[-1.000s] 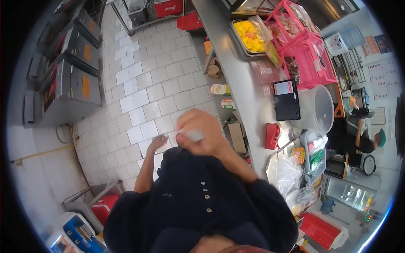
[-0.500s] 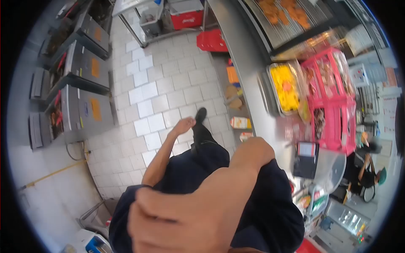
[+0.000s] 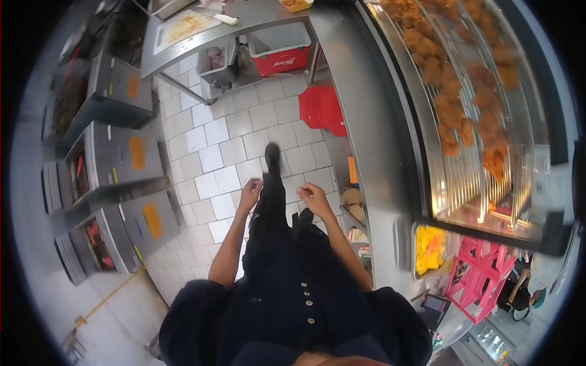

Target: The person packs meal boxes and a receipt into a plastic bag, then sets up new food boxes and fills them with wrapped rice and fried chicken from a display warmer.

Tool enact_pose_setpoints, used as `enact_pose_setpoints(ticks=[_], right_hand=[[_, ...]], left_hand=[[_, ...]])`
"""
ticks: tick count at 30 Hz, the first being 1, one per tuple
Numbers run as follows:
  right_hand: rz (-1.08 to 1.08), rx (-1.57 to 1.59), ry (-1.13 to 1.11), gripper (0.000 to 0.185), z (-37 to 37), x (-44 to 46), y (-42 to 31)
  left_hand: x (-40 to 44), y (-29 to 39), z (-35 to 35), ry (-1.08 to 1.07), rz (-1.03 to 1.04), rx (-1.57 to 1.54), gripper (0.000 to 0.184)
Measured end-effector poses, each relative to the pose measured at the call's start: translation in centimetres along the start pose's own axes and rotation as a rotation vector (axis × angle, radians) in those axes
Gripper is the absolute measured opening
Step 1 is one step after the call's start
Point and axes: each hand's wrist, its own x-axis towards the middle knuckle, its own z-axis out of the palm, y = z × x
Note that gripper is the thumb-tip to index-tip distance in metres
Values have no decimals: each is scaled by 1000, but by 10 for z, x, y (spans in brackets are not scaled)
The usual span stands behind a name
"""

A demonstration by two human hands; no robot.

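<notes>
My left hand (image 3: 250,194) hangs in front of my left leg, its fingers loosely bent and nothing visible in it. Opposite it, my right hand (image 3: 313,198) is held beside my other leg, the thumb and fingers loosely curled and a little apart, with no object showing. The two hands are apart from each other and touch no equipment. Below them are my dark trousers and a black shoe (image 3: 273,157) on the tiled floor (image 3: 235,151). Nearest to my right hand is the steel counter (image 3: 381,140), whose lower shelf holds packages.
On the right, a heated display case (image 3: 470,110) holds fried pieces, with a yellow food tray (image 3: 429,250) and pink crates (image 3: 479,274) below. Steel units (image 3: 149,222) line the left. Ahead stand a steel table (image 3: 253,15), a red bin (image 3: 281,58) and a red object (image 3: 321,110). A person (image 3: 519,290) is far right.
My view has moved forward along the aisle; the display case and table look nearer. My right arm, earlier across my body close to the camera, has swung down and forward.
</notes>
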Motion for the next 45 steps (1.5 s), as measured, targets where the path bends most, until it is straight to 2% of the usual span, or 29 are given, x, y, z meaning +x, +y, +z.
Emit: enact_pose_setpoints(ticks=[1, 2, 3, 4, 5, 6, 8, 9, 11, 13, 15, 17, 19, 21, 22, 24, 25, 26, 27, 28, 30, 31, 33, 34, 36, 40, 42, 43, 45], right_hand=[[147, 84, 100, 22, -1, 27, 23], [170, 73, 111, 22, -5, 60, 44], [113, 19, 283, 19, -11, 92, 63], [63, -39, 448, 18, -14, 117, 82], [84, -54, 453, 18, -20, 148, 110], [108, -86, 535, 18, -27, 180, 140], [170, -123, 603, 20, -43, 225, 165], [184, -298, 669, 24, -54, 253, 172], [202, -539, 790, 34, -72, 312, 179], [264, -635, 903, 46, -91, 357, 191], [380, -594, 956, 61, -107, 396, 193], [415, -623, 967, 77, -125, 434, 200], [400, -841, 1018, 87, -145, 455, 229], [434, -978, 1039, 91, -162, 458, 261], [349, -1011, 1011, 92, -171, 459, 278], [278, -1047, 986, 94, -179, 456, 305], [208, -961, 921, 95, -180, 454, 313], [132, -873, 849, 96, -182, 453, 317], [186, -806, 812, 105, -173, 456, 306], [189, -809, 811, 105, -167, 459, 300], [228, -845, 738, 120, -156, 458, 292], [227, -847, 733, 120, -153, 459, 291], [348, -922, 678, 135, -147, 463, 287], [344, -923, 677, 135, -143, 466, 282], [502, -882, 623, 138, -137, 472, 270], [475, -869, 606, 127, -134, 483, 264], [402, -911, 567, 112, -133, 490, 258], [402, -910, 567, 112, -130, 491, 253], [438, -974, 504, 94, -121, 495, 242]], left_hand=[[60, -13, 14, -106, 6, -140, 40], [98, 40, 22, -145, -66, -140, 38], [154, 32, 42, -217, 0, -101, 36], [203, 42, 60, -243, -2, 54, 32], [250, 30, 87, -209, 130, 65, 32], [296, 35, 104, -215, 116, 52, 32], [361, 29, 139, -251, 155, 434, 40], [393, 18, 157, -268, 137, 433, 40], [460, -31, 203, -257, -183, 189, 53], [504, -64, 232, -203, -299, 46, 58], [523, -76, 245, -52, -297, -55, 65], [541, -104, 265, -33, -299, -38, 67], [553, -140, 291, -8, -297, -24, 69], [543, -177, 319, 196, 80, 151, 71], [534, -163, 310, 174, 58, 153, 71], [533, -97, 277, 103, 221, 191, 61], [528, -100, 296, 86, 216, 189, 61], [525, -101, 327, -222, -15, -257, 52], [526, -101, 349, -518, -247, -703, 44], [527, -94, 352, -519, -250, -705, 44], [529, -73, 350, -786, -285, -522, 41], [530, -73, 351, -782, -287, -525, 41], [536, -75, 352, -828, -478, -582, 37], [537, -85, 359, -826, -477, -584, 37], [536, -112, 376, -936, -664, -1016, 39], [542, -90, 360, -1020, -719, -1033, 38], [540, -73, 354, -994, -531, -1001, 36], [539, -74, 356, -993, -531, -1000, 36], [537, -78, 358, -960, -391, -911, 38]])
